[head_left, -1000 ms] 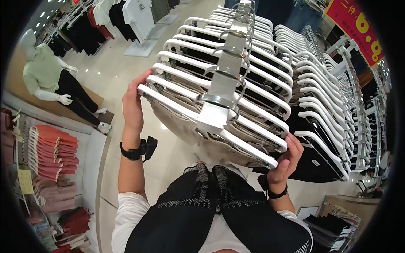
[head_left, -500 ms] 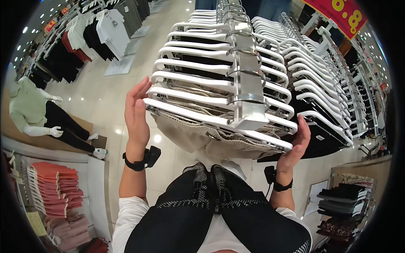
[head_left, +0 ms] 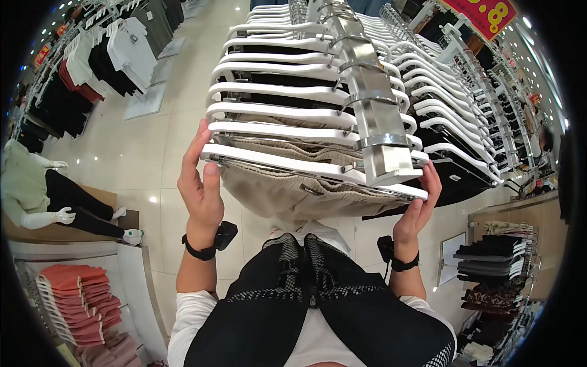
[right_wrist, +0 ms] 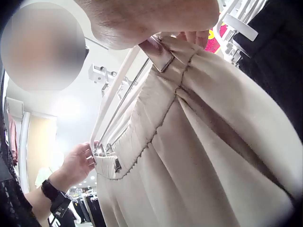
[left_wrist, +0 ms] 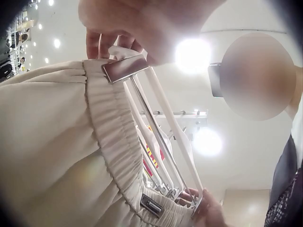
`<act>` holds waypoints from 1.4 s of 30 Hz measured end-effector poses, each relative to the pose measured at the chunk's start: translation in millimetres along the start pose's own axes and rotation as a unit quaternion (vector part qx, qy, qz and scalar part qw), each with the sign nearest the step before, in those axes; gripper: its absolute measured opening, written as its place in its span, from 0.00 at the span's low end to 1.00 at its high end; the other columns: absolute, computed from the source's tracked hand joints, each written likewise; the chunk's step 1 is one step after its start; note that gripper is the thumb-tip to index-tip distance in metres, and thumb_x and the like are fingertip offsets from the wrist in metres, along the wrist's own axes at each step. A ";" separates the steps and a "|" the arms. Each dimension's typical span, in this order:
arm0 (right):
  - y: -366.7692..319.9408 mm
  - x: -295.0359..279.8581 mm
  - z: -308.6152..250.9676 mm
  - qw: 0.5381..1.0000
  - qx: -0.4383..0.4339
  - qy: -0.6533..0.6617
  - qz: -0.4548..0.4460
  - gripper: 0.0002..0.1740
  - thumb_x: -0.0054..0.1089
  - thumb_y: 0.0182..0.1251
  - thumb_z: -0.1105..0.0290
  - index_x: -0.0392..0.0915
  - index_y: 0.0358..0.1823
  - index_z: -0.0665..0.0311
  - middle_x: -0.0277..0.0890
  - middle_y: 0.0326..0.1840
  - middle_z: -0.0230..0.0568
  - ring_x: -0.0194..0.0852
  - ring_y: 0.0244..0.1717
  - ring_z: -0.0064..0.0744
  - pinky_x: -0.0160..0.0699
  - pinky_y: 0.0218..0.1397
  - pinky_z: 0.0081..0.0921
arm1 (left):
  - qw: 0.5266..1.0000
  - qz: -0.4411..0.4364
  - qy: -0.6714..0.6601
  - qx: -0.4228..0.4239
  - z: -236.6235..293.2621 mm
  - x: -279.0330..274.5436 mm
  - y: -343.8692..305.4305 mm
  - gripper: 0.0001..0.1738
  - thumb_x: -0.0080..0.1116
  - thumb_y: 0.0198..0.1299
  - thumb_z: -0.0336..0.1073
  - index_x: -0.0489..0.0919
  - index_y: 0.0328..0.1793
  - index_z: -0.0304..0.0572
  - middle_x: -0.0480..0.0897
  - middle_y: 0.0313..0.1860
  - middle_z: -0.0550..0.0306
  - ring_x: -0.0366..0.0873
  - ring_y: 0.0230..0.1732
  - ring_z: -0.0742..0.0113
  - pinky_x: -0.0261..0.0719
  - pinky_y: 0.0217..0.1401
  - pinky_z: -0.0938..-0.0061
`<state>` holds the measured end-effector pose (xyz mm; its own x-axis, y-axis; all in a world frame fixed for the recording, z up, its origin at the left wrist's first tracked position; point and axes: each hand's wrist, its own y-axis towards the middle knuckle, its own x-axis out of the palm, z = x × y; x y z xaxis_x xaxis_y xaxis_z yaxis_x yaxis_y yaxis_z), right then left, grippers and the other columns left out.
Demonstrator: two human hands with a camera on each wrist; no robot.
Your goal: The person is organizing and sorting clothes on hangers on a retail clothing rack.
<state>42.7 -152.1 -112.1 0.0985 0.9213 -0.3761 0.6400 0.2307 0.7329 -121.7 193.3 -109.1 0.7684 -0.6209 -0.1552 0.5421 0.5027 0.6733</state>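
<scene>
Beige elastic-waist trousers (head_left: 263, 189) hang from the front white hanger (head_left: 287, 164), held by metal clips at its ends. One clip (left_wrist: 126, 69) shows large in the left wrist view. My left hand (head_left: 203, 192) is at the left ends of the front hangers, fingers extended along them and thumb raised. At the opposite end, my right hand (head_left: 417, 211) touches the hanger tips with its fingers, thumb on the near side. More white hangers with beige and black garments line up behind on a metal rail (head_left: 391, 160).
A second rail of white hangers (head_left: 446, 125) with black garments runs close on the right. To the left stands a mannequin (head_left: 27, 183) on a low platform. Coral garments (head_left: 76, 300) hang at lower left, dark folded ones (head_left: 489, 257) at lower right.
The head view has turned, so the rack appears more level and the mannequin further left. Both hands stay at the hanger ends; the left thumb stands further from the fingers than a second ago.
</scene>
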 end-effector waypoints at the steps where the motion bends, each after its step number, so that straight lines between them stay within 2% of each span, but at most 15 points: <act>1: 0.1 1.0 0.5 1.000 0.000 -0.003 0.004 0.38 0.39 0.85 0.44 0.68 0.74 0.74 0.61 0.79 0.62 0.64 0.77 0.50 0.65 0.78 0.42 | 1.000 0.000 -0.003 0.001 -0.8 -0.2 -1.5 0.27 0.43 0.81 0.43 0.72 0.76 0.31 0.70 0.80 0.31 0.69 0.80 0.47 0.61 0.83 0.56; 5: 0.3 5.5 6.0 1.000 -0.005 -0.021 0.013 0.36 0.40 0.86 0.45 0.68 0.74 0.73 0.62 0.78 0.60 0.64 0.77 0.50 0.66 0.78 0.42 | 1.000 0.009 -0.021 -0.002 -11.6 -2.7 -7.3 0.27 0.45 0.81 0.43 0.72 0.76 0.30 0.71 0.78 0.27 0.69 0.81 0.42 0.63 0.83 0.56; 9: 1.6 5.9 14.3 0.999 -0.017 -0.034 0.013 0.34 0.41 0.86 0.46 0.69 0.73 0.72 0.64 0.76 0.59 0.64 0.77 0.49 0.65 0.77 0.42 | 0.998 0.035 -0.049 0.021 -12.1 2.0 -9.1 0.30 0.52 0.79 0.54 0.73 0.71 0.33 0.71 0.78 0.24 0.69 0.81 0.41 0.64 0.82 0.55; 13: 7.0 13.2 11.8 0.999 0.005 -0.002 0.032 0.30 0.47 0.85 0.48 0.73 0.70 0.68 0.62 0.74 0.54 0.64 0.75 0.46 0.64 0.77 0.40 | 0.998 0.051 -0.034 0.009 -8.4 5.8 -11.4 0.27 0.66 0.72 0.51 0.74 0.63 0.39 0.70 0.78 0.23 0.68 0.81 0.42 0.64 0.82 0.56; 19: 13.1 23.8 20.6 0.995 0.027 0.073 0.054 0.23 0.59 0.79 0.53 0.79 0.64 0.61 0.62 0.69 0.47 0.64 0.69 0.39 0.65 0.72 0.37 | 0.999 0.035 0.023 -0.005 0.9 3.7 -5.3 0.23 0.61 0.75 0.47 0.71 0.65 0.41 0.69 0.80 0.27 0.68 0.81 0.48 0.62 0.84 0.56; 20: 14.5 23.1 21.3 0.996 0.021 0.073 0.051 0.22 0.60 0.79 0.54 0.79 0.64 0.61 0.62 0.69 0.46 0.64 0.69 0.39 0.65 0.72 0.37 | 0.998 0.061 -0.002 -0.011 1.9 8.1 -5.7 0.24 0.67 0.71 0.46 0.73 0.63 0.42 0.71 0.79 0.27 0.69 0.80 0.48 0.59 0.83 0.58; 23: 13.9 14.2 31.3 0.994 0.006 0.104 0.038 0.29 0.67 0.73 0.56 0.74 0.67 0.65 0.66 0.67 0.47 0.65 0.69 0.42 0.63 0.75 0.39 | 0.996 0.089 0.007 -0.019 0.2 15.7 -13.3 0.24 0.63 0.74 0.48 0.72 0.64 0.40 0.68 0.81 0.30 0.67 0.81 0.50 0.59 0.83 0.59; 26: 10.6 -1.2 40.2 0.986 -0.012 0.164 0.014 0.42 0.73 0.68 0.53 0.64 0.73 0.70 0.69 0.68 0.51 0.67 0.71 0.45 0.61 0.78 0.40 | 0.991 0.122 0.055 0.002 1.6 31.4 -22.7 0.23 0.51 0.81 0.44 0.68 0.73 0.39 0.64 0.84 0.35 0.67 0.80 0.55 0.63 0.83 0.62; 30: 4.2 -42.4 67.3 0.991 -0.054 0.108 -0.050 0.36 0.64 0.75 0.54 0.65 0.74 0.72 0.71 0.70 0.56 0.69 0.71 0.51 0.63 0.77 0.43 | 0.966 0.227 0.113 -0.050 15.0 55.9 -39.2 0.36 0.46 0.84 0.46 0.52 0.87 0.33 0.54 0.88 0.39 0.54 0.87 0.53 0.49 0.88 0.58; 33: -6.4 -77.5 98.5 0.993 -0.014 0.107 -0.041 0.32 0.59 0.77 0.57 0.67 0.72 0.72 0.74 0.67 0.56 0.72 0.68 0.49 0.66 0.75 0.42 | 0.935 0.279 0.218 0.005 36.9 88.4 -58.8 0.36 0.45 0.83 0.44 0.52 0.86 0.29 0.52 0.89 0.39 0.49 0.89 0.51 0.43 0.90 0.56; 34: -10.2 -91.6 106.5 0.993 0.006 0.107 -0.042 0.31 0.58 0.77 0.58 0.68 0.72 0.72 0.74 0.66 0.56 0.73 0.67 0.48 0.67 0.74 0.42 | 0.932 0.272 0.238 0.043 41.7 97.8 -69.1 0.35 0.42 0.81 0.41 0.51 0.86 0.27 0.50 0.89 0.35 0.45 0.90 0.45 0.38 0.91 0.52; 38: -25.0 -146.2 141.7 0.993 0.062 0.092 -0.047 0.30 0.58 0.77 0.60 0.68 0.73 0.72 0.76 0.61 0.53 0.77 0.62 0.44 0.70 0.71 0.41 | 0.931 0.212 0.262 0.140 72.0 166.8 -109.6 0.36 0.48 0.76 0.40 0.52 0.84 0.31 0.53 0.86 0.31 0.51 0.87 0.38 0.45 0.90 0.48; 40: -30.5 -169.1 158.9 0.992 0.076 0.084 -0.047 0.30 0.57 0.77 0.61 0.68 0.73 0.72 0.76 0.60 0.52 0.77 0.61 0.42 0.70 0.70 0.40 | 0.954 0.124 0.181 0.202 73.9 209.1 -142.2 0.33 0.47 0.72 0.36 0.58 0.81 0.34 0.66 0.78 0.29 0.66 0.79 0.40 0.58 0.84 0.46; 41: -32.2 -179.3 166.3 0.992 0.081 0.083 -0.043 0.29 0.57 0.77 0.62 0.68 0.73 0.72 0.77 0.59 0.51 0.77 0.60 0.42 0.70 0.70 0.40 | 0.963 0.041 0.163 0.213 82.5 227.3 -151.8 0.26 0.50 0.70 0.34 0.67 0.74 0.39 0.79 0.65 0.35 0.79 0.67 0.41 0.74 0.71 0.46; 42: -33.0 -188.2 173.2 0.992 0.084 0.081 -0.038 0.29 0.56 0.77 0.63 0.67 0.73 0.72 0.77 0.59 0.51 0.78 0.60 0.41 0.70 0.70 0.40 | 0.973 -0.028 0.101 0.205 95.5 252.0 -145.1 0.20 0.52 0.68 0.32 0.76 0.65 0.40 0.87 0.50 0.43 0.86 0.52 0.43 0.81 0.58 0.51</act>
<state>135.0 -387.3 -163.7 -0.0693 0.9447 -0.3206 0.7609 0.2579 0.5954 -39.2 -93.6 -176.8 0.8155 -0.4884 -0.3105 0.4356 0.1646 0.8849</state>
